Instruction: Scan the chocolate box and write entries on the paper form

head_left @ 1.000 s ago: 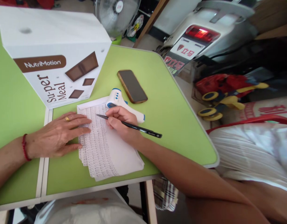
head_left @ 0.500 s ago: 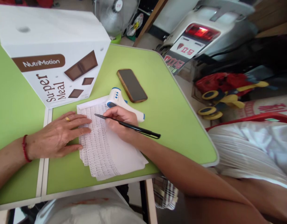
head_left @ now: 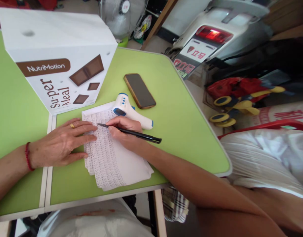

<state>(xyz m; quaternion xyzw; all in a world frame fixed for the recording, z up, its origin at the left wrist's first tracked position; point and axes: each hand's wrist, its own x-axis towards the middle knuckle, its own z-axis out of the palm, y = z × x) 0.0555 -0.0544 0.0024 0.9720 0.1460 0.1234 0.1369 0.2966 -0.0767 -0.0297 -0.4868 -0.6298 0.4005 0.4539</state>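
Note:
My left hand [head_left: 65, 141] lies flat with its fingers apart, the fingertips resting on the left edge of the papers. A gold ring and a red bracelet [head_left: 28, 156] are on that hand and wrist. My right hand [head_left: 125, 131] grips a black pen [head_left: 134, 133], its tip low over the top sheet near my left fingertips. I cannot tell whether the tip touches. The stacked papers [head_left: 107, 158] carry dense rows of small handwriting on the left, with a blank area at right. A white and blue infrared thermometer [head_left: 135, 117] lies just beyond my right hand, partly over the papers.
A phone [head_left: 140, 90] lies beyond the thermometer on the green table [head_left: 188, 141]. A large white box [head_left: 60, 75] stands at back left. To the right sit a person in white clothing [head_left: 265, 158] and a scooter [head_left: 215, 33]. A fan [head_left: 117, 19] stands behind.
My right hand has shifted slightly left and down with the pen, uncovering more of the thermometer's screen. My left hand stays on the papers. The view has shifted slightly.

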